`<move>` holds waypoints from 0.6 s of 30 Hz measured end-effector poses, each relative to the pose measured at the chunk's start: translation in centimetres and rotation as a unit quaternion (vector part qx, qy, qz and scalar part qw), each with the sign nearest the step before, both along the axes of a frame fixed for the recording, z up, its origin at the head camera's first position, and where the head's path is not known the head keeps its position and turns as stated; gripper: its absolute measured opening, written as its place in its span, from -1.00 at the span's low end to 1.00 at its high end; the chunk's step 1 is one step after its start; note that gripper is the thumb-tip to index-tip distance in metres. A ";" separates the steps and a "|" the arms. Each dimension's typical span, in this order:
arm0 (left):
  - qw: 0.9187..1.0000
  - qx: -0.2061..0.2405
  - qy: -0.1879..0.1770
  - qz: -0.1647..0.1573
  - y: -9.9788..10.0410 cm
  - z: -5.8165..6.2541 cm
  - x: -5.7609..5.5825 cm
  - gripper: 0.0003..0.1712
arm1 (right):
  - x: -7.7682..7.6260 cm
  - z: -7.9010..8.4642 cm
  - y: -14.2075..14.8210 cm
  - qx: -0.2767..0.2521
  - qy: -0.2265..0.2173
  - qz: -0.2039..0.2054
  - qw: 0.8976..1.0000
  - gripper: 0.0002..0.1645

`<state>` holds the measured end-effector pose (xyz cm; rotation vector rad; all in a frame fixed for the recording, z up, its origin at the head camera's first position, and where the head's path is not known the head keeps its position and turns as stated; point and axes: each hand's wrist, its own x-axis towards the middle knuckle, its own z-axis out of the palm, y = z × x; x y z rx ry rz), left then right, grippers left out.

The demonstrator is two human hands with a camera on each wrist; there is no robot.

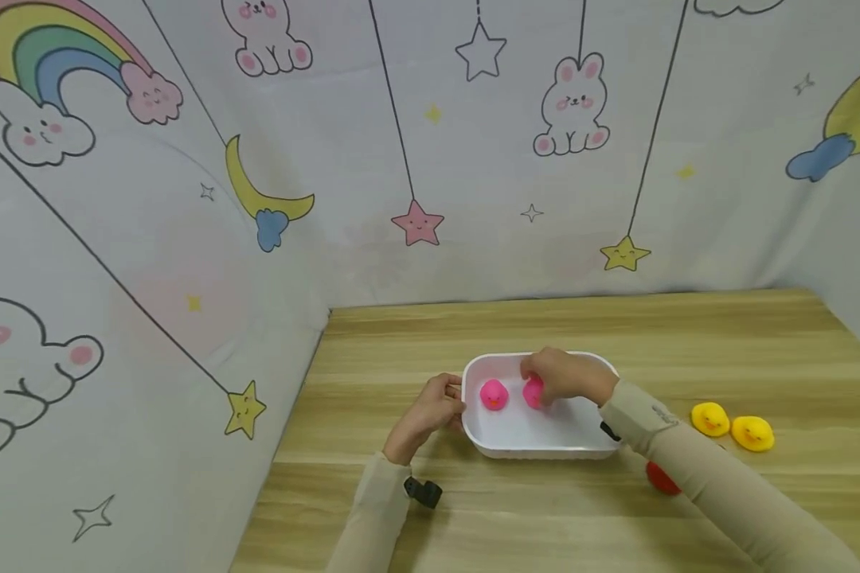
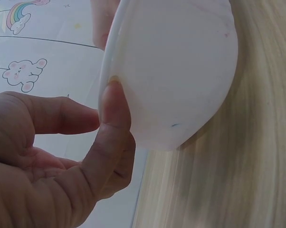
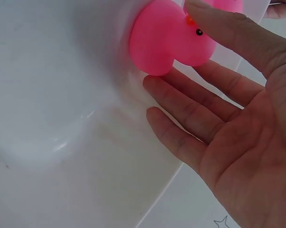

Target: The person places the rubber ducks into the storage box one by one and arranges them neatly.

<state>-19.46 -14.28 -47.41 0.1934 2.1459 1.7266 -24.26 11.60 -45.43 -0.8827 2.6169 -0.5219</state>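
Observation:
A white plastic tub (image 1: 545,439) stands on the wooden table. My left hand (image 1: 431,407) holds its left end; in the left wrist view a finger and thumb pinch the rim of the tub (image 2: 176,66). Inside, my right hand (image 1: 562,374) grips a pink rubber duck (image 1: 533,393), partly hidden by the fingers in the head view. The right wrist view shows this duck (image 3: 155,38) between thumb and fingers, low against the tub's white surface. Left of it in the tub sits a second pink rubber duck (image 1: 494,395).
Two yellow rubber ducks (image 1: 709,419) sit side by side on the table (image 1: 373,342) to the right. A red object (image 1: 662,479) is partly hidden beneath the right sleeve (image 1: 717,477). A white printed curtain (image 1: 487,263) hangs behind the table and along its left side.

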 end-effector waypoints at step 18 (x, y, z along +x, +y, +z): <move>1.000 -0.001 -0.002 0.004 0.2 0.3 0.2 -0.45 | 0.7 3.0 2.4 -0.075 -0.044 -0.058 0.994 -0.28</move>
